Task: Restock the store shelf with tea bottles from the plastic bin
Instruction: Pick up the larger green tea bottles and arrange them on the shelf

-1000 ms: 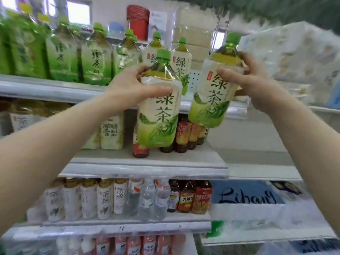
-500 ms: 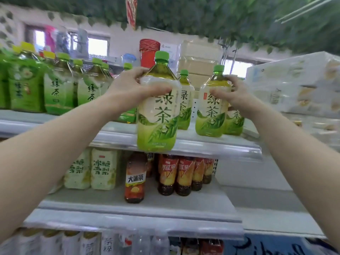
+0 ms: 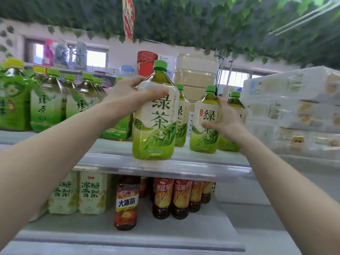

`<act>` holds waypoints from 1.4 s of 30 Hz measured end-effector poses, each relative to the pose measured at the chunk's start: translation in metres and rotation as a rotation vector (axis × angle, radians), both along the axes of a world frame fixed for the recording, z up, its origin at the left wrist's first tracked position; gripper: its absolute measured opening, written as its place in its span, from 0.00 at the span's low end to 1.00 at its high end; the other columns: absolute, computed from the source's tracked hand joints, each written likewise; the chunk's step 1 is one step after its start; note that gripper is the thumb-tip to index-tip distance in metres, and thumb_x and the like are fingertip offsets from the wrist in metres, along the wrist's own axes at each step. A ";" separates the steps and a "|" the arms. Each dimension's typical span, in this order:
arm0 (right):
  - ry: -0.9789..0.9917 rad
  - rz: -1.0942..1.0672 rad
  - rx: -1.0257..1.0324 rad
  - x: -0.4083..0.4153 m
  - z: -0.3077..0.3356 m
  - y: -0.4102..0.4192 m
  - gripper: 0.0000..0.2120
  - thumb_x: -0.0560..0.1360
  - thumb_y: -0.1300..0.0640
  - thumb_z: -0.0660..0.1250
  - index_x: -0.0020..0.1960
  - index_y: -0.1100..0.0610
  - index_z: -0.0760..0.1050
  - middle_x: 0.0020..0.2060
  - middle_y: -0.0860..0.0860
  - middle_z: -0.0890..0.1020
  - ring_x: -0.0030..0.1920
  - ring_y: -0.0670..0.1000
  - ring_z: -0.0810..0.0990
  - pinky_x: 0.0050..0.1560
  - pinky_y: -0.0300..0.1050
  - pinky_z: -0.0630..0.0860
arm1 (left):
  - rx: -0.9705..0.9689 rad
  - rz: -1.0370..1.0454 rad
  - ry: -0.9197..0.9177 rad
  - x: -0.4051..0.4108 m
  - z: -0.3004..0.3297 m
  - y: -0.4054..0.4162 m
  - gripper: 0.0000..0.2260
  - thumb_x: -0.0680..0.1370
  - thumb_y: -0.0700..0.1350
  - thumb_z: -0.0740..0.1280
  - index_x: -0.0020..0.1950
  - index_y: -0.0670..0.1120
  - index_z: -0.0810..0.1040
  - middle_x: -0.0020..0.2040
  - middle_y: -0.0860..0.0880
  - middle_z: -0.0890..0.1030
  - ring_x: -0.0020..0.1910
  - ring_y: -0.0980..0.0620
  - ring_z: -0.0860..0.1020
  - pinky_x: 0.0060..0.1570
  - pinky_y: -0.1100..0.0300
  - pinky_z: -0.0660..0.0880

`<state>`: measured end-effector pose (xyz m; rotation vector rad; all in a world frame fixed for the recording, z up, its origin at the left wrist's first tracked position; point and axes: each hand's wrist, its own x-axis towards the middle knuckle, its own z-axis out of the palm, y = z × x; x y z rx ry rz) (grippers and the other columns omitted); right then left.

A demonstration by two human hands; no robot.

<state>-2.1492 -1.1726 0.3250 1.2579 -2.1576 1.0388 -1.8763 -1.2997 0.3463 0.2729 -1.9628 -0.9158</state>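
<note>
Head view: left hand sits centre frame, fingers wrapped round the shoulder of a big green tea bottle. Grip is high, just under the cap, likely so the base swings free and clears the shelf lip. The bottle's base hangs at the front edge of the top shelf; can't tell if it touches or floats just above. Bottle is upright, label facing out, which suits store display.

Right hand, right of centre, fingers spread fairly wide against the side of a second tea bottle standing on the same shelf. Palm presses its right flank, thumb lies across the label front; looks like steadying or nudging, though whether it is truly clamped I can't tell. More green tea bottles stand close behind it and between the two, so the row is filling from the back.

Older green bottles fill the left of the frame on that shelf. The gap in front of the centre bottles is probably where the left hand's bottle goes. The plastic bin is not in view.
</note>
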 end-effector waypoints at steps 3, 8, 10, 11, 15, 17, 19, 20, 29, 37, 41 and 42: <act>-0.039 0.023 -0.005 -0.004 -0.003 -0.012 0.50 0.67 0.50 0.78 0.78 0.50 0.50 0.64 0.56 0.73 0.64 0.57 0.73 0.63 0.58 0.72 | -0.021 0.015 0.017 -0.007 0.003 -0.001 0.27 0.64 0.60 0.76 0.61 0.54 0.78 0.48 0.54 0.86 0.44 0.57 0.84 0.47 0.59 0.80; 0.050 -0.099 0.098 -0.003 0.000 -0.024 0.45 0.72 0.45 0.72 0.79 0.48 0.47 0.75 0.56 0.62 0.73 0.60 0.64 0.69 0.62 0.67 | -0.055 0.081 0.004 -0.022 -0.001 -0.005 0.15 0.67 0.59 0.76 0.46 0.64 0.73 0.42 0.62 0.81 0.39 0.68 0.81 0.37 0.73 0.73; 0.188 -0.035 -0.019 0.017 0.002 -0.019 0.36 0.78 0.43 0.63 0.78 0.49 0.49 0.76 0.52 0.59 0.74 0.56 0.61 0.70 0.58 0.64 | -0.048 0.085 0.011 -0.029 -0.002 -0.008 0.15 0.65 0.60 0.76 0.44 0.65 0.72 0.42 0.62 0.81 0.42 0.64 0.81 0.41 0.67 0.75; 0.163 0.092 -0.080 0.031 0.002 -0.014 0.32 0.80 0.41 0.60 0.78 0.48 0.51 0.75 0.50 0.62 0.73 0.54 0.64 0.69 0.55 0.65 | -0.043 0.077 0.011 -0.032 -0.002 -0.007 0.15 0.64 0.61 0.76 0.44 0.66 0.71 0.41 0.62 0.81 0.42 0.63 0.81 0.41 0.66 0.76; -0.330 0.707 -0.013 0.073 -0.003 -0.005 0.33 0.75 0.38 0.65 0.76 0.44 0.59 0.65 0.45 0.77 0.63 0.44 0.77 0.64 0.46 0.74 | -0.048 0.031 0.031 -0.048 0.001 -0.008 0.12 0.67 0.60 0.76 0.46 0.64 0.76 0.41 0.60 0.85 0.40 0.64 0.83 0.41 0.67 0.78; -0.421 0.764 -0.017 0.073 -0.006 -0.006 0.29 0.73 0.45 0.71 0.71 0.41 0.64 0.58 0.46 0.81 0.58 0.44 0.81 0.60 0.45 0.77 | -0.059 0.020 0.034 -0.059 0.000 -0.009 0.17 0.65 0.64 0.75 0.50 0.62 0.79 0.44 0.58 0.85 0.44 0.59 0.84 0.48 0.58 0.80; -0.458 0.766 -0.079 0.069 -0.007 -0.003 0.28 0.71 0.49 0.74 0.68 0.43 0.67 0.55 0.49 0.82 0.56 0.48 0.82 0.57 0.46 0.79 | -0.071 0.030 0.023 -0.071 -0.001 -0.006 0.29 0.60 0.71 0.72 0.57 0.60 0.79 0.47 0.57 0.85 0.47 0.55 0.84 0.52 0.52 0.80; -0.467 0.759 -0.109 0.064 -0.008 -0.001 0.30 0.70 0.50 0.75 0.69 0.45 0.68 0.54 0.51 0.83 0.55 0.49 0.82 0.55 0.46 0.79 | -0.077 0.022 0.011 -0.075 -0.001 -0.004 0.32 0.60 0.73 0.71 0.59 0.58 0.78 0.47 0.57 0.85 0.47 0.56 0.83 0.51 0.53 0.80; -0.478 0.513 -0.282 0.009 -0.014 0.032 0.38 0.65 0.52 0.78 0.71 0.49 0.66 0.54 0.50 0.83 0.54 0.49 0.83 0.51 0.46 0.82 | -0.567 0.337 -0.227 -0.109 -0.014 -0.024 0.31 0.77 0.62 0.63 0.77 0.50 0.64 0.74 0.48 0.67 0.72 0.47 0.66 0.68 0.51 0.65; -0.393 0.368 -0.176 0.004 -0.018 0.031 0.32 0.70 0.51 0.76 0.70 0.47 0.67 0.55 0.46 0.80 0.57 0.49 0.80 0.50 0.43 0.81 | -0.698 0.445 -0.290 -0.125 -0.036 -0.032 0.40 0.73 0.52 0.74 0.79 0.50 0.57 0.79 0.46 0.55 0.77 0.43 0.57 0.72 0.45 0.60; -0.091 0.138 -0.059 0.028 -0.010 0.037 0.46 0.70 0.46 0.75 0.78 0.44 0.50 0.68 0.50 0.71 0.64 0.49 0.72 0.61 0.46 0.73 | -0.746 0.500 -0.321 -0.126 -0.039 -0.031 0.42 0.72 0.47 0.75 0.79 0.49 0.55 0.80 0.44 0.54 0.78 0.42 0.53 0.74 0.46 0.57; 0.005 0.059 -0.017 0.038 -0.008 0.036 0.50 0.69 0.42 0.74 0.78 0.44 0.45 0.71 0.53 0.67 0.65 0.51 0.70 0.64 0.49 0.69 | -0.752 0.507 -0.326 -0.126 -0.039 -0.031 0.42 0.72 0.46 0.76 0.80 0.49 0.54 0.80 0.43 0.53 0.78 0.41 0.53 0.74 0.46 0.58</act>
